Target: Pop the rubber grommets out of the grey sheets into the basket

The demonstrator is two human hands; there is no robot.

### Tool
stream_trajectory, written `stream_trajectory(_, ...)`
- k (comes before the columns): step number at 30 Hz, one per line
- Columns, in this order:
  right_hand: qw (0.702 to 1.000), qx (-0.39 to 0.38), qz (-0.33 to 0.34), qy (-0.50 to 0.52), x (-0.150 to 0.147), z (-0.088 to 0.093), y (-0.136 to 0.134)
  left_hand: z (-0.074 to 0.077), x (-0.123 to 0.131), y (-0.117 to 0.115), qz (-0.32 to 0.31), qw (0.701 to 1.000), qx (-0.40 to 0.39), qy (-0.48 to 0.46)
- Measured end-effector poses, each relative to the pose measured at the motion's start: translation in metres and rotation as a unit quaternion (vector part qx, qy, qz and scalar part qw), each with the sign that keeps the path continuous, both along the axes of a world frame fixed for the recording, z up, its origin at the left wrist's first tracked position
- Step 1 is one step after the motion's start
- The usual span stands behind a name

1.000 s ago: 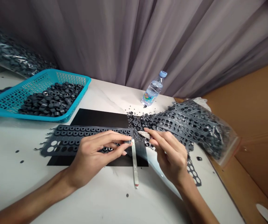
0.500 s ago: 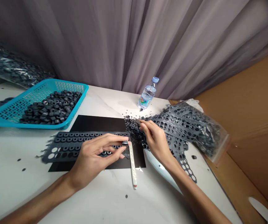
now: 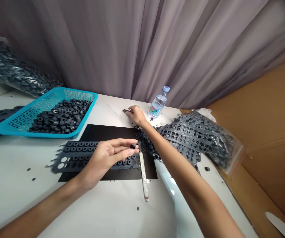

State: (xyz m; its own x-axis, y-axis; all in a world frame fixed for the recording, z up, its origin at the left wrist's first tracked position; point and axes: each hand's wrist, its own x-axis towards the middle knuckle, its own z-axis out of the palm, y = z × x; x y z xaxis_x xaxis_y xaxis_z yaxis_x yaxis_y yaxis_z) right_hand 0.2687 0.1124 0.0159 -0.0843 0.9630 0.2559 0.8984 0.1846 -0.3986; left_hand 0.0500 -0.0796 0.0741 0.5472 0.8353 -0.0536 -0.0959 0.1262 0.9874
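Between the thumb and fingers of my left hand (image 3: pixel 106 157) is a small dark rubber ring (image 3: pixel 132 146), held up and tilted. Beneath that hand lies a dark rubber sheet (image 3: pixel 62 155) with rows of similar rings in it, partly covered by the hand. My right hand (image 3: pixel 136 115) reaches to the back of the table, left of the water bottle (image 3: pixel 158 104). It is closed on slim, pointed tweezers (image 3: pixel 126 111), whose tips point left. My right forearm crosses above scattered black scraps (image 3: pixel 144 140).
A blue basket (image 3: pixel 37 134) of loose rings stands at left, before a large clear bag (image 3: pixel 16 71) of dark pieces. A white stick (image 3: pixel 144 178) lies across the black mat's (image 3: pixel 107 131) front edge. Punched sheets (image 3: pixel 182 132) and a plastic bag (image 3: pixel 221 142) lie at right.
My right hand has moved left and away from me with the tweezers, from the scraps to the table's back. My left hand still holds the ring, now tilted differently.
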Motion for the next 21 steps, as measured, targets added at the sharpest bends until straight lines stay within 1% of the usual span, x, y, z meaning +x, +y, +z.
stream_trajectory(3, 1.000, 0.005, -0.005, 0.030, 0.001, -0.010, 0.015, -0.003, 0.001, 0.002, 0.013, 0.999, 0.012, 0.030)
stream_trajectory(6, 0.998, 0.011, -0.005, 0.061, 0.000, -0.017, 0.026, -0.010, 0.004, 0.004, 0.031, 0.999, 0.010, 0.043)
stream_trajectory(10, 0.995, 0.008, 0.002, 0.097, -0.002, -0.023, 0.036, -0.022, 0.005, 0.008, 0.056, 0.997, 0.010, 0.046)
stream_trajectory(13, 0.993, -0.005, 0.008, 0.116, 0.000, -0.024, 0.040, -0.027, 0.005, 0.009, 0.062, 0.996, 0.006, 0.058)
stream_trajectory(17, 0.992, -0.019, 0.013, 0.123, 0.002, -0.024, 0.042, -0.024, 0.005, 0.010, 0.059, 0.997, -0.012, 0.057)
stream_trajectory(21, 0.994, -0.029, 0.011, 0.102, 0.001, -0.021, 0.043, -0.019, 0.004, 0.011, 0.051, 0.997, -0.025, 0.060)
